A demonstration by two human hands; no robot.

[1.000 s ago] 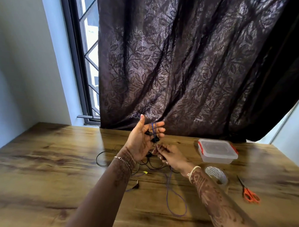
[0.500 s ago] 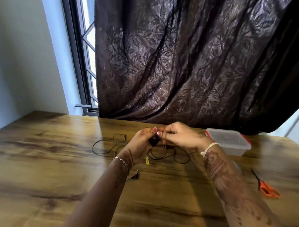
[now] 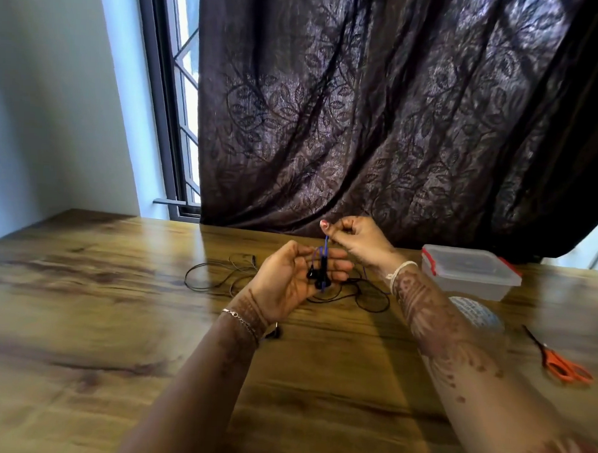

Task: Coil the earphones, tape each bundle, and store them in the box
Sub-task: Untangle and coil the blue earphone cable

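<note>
Hands hovered above the table [image 3: 81, 319], left of the box [image 3: 470, 275], close together but not touching, linked by the blue earphones [image 3: 324, 258]. The left hand [image 3: 285, 280], the farther of the two from the box, lay palm up with its fingers held out nearly straight toward the box. The blue cord was looped round those fingers and the black buds hung against them. The right hand [image 3: 355, 237], nearer the box and a little higher, had its fingers curled. It pinched a stretch of the blue cord between thumb and forefinger, so that the cord ran taut up from the loop.

The box, clear plastic with red clips, sat on the table with its lid on, close to the curtain [image 3: 364, 109]. Left of the box, under and beyond the hands, black earphone cords [image 3: 213, 277] lay on the table in loose, open loops. A small black piece [image 3: 276, 333], apparently a plug, lay beside the left wrist. The tape roll [image 3: 475, 314] lay just in front of the box, partly hidden by the right forearm. Orange-handled scissors [image 3: 564, 368] lay nearer the camera than the box and slightly to its right, apart from it. Far left of the box, past the curtain's edge, was the window [image 3: 179, 118].
</note>
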